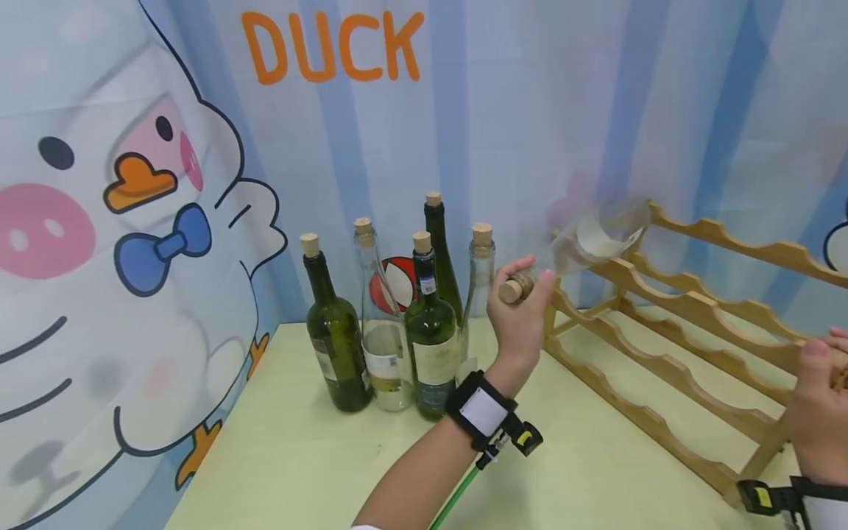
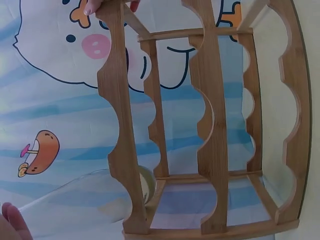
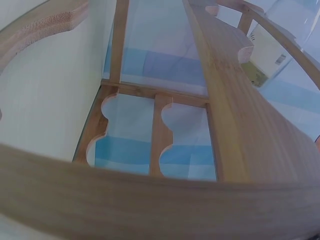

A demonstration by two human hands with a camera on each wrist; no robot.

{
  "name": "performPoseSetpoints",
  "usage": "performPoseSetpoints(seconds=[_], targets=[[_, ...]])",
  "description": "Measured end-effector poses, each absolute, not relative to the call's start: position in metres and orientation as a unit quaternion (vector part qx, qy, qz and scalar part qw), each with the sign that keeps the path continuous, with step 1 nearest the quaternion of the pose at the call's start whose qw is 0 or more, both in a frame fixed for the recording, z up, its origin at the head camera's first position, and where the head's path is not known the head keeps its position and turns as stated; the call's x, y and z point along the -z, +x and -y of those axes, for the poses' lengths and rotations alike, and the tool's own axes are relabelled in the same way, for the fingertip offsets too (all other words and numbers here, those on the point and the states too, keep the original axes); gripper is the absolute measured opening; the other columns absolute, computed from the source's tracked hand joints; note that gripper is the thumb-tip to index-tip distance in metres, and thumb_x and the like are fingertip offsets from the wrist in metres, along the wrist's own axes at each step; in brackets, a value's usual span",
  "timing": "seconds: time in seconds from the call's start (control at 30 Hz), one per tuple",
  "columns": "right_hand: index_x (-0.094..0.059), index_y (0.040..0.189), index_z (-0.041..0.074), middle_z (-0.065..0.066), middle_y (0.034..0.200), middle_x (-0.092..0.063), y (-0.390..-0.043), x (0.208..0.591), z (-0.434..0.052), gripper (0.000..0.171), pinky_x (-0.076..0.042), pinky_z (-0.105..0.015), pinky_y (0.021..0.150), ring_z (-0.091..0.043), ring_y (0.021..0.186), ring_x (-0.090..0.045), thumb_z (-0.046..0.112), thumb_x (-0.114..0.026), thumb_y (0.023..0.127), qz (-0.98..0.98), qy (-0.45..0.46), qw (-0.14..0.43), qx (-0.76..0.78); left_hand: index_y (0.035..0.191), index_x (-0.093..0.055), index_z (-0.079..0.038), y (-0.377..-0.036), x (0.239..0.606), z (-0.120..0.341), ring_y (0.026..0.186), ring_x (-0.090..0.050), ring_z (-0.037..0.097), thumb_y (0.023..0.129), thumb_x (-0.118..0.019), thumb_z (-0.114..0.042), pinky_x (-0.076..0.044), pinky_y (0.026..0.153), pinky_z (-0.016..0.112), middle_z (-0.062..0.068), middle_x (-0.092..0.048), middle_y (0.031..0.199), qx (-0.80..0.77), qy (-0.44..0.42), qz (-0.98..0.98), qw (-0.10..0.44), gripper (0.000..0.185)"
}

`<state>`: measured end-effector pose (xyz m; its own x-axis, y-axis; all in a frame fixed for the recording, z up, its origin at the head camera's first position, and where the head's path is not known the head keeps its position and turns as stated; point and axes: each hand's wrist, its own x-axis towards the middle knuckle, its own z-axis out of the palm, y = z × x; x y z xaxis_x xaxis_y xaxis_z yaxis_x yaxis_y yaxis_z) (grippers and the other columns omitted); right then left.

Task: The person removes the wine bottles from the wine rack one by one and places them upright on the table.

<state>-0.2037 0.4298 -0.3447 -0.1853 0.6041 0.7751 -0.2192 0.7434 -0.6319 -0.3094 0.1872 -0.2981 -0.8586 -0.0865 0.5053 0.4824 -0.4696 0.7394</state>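
— Gripping that clear bottle (image 1: 596,239) by its corked neck, the left hand (image 1: 520,313) is curling its fingers round it, isn't it?

— Yes; smooth see-through glass with a pale label, lying tilted, its body stretching from the grip onto the wavy wooden rack's (image 1: 695,346) top rail.

— And the right hand (image 1: 821,412)?

— It's clutching the rack's near end on the pale counter (image 1: 298,456).

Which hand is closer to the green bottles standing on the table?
The left hand. It holds a clear bottle by its neck just right of the green bottles. The right hand grips the far end of the wooden rack.
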Motion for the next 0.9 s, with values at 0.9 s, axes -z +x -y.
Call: performPoseSetpoints(seconds=[0.9], targets=[[-0.046,0.092,0.042,0.037,0.1,-0.038,-0.205,0.354,-0.425,0.021,-0.027,-0.008,0.085,0.02,0.096,-0.035,0.022,-0.045,0.089,0.693,-0.147,0.62,-0.337,0.073,-0.042,0.003,-0.259,0.239,-0.143,0.062,-0.059,0.03,0.09,-0.049,-0.027,-0.051,0.062,0.032,0.025,-0.055,0.066,0.639,-0.433,0.38,0.51,0.035]])
